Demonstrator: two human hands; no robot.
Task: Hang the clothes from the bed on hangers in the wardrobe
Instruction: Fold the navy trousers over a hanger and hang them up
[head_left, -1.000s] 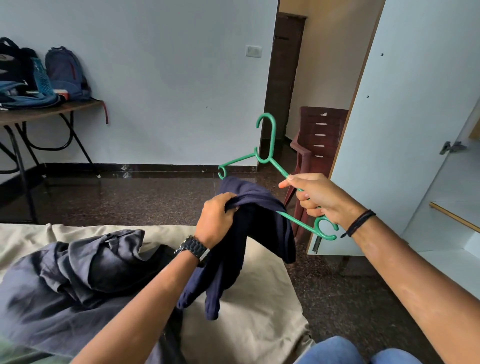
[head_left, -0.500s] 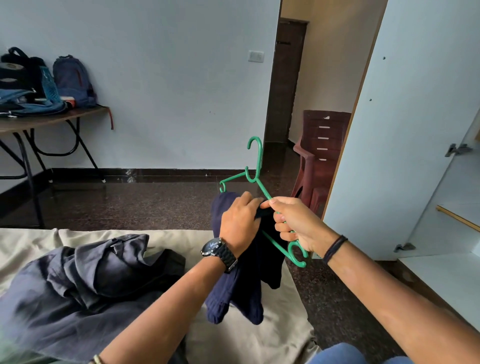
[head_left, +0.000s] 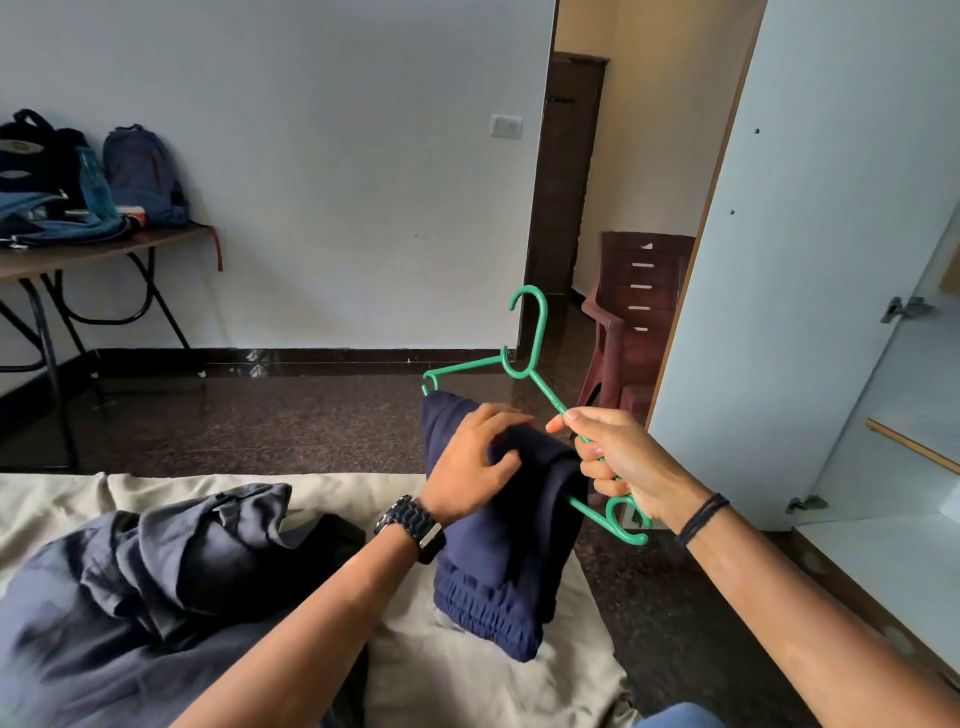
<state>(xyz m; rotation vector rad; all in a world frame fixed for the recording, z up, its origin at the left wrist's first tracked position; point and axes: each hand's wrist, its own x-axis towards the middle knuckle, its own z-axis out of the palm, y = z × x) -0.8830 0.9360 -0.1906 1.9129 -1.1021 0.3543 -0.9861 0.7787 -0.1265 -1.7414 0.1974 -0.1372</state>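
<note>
Clothes first: your bed (head_left: 493, 691), under a crumpled beige sheet, carries a rumpled grey-blue garment (head_left: 156, 587) on its left side, well apart from both your hands. To your right the white wardrobe (head_left: 810, 270) stands with its flat door swung open. Between bed and wardrobe you hold up a folded navy garment (head_left: 498, 566), a soft knit with a gathered elastic band at its lower end, draped over the bottom bar of a thin green plastic hanger (head_left: 530, 358) and hanging straight down. Your left hand (head_left: 475, 462) grips the fold on top of the bar. Your right hand (head_left: 618, 462) is curled round the hanger's right arm. Its long axis slants from upper left down to lower right, with the hook pointing up.
</note>
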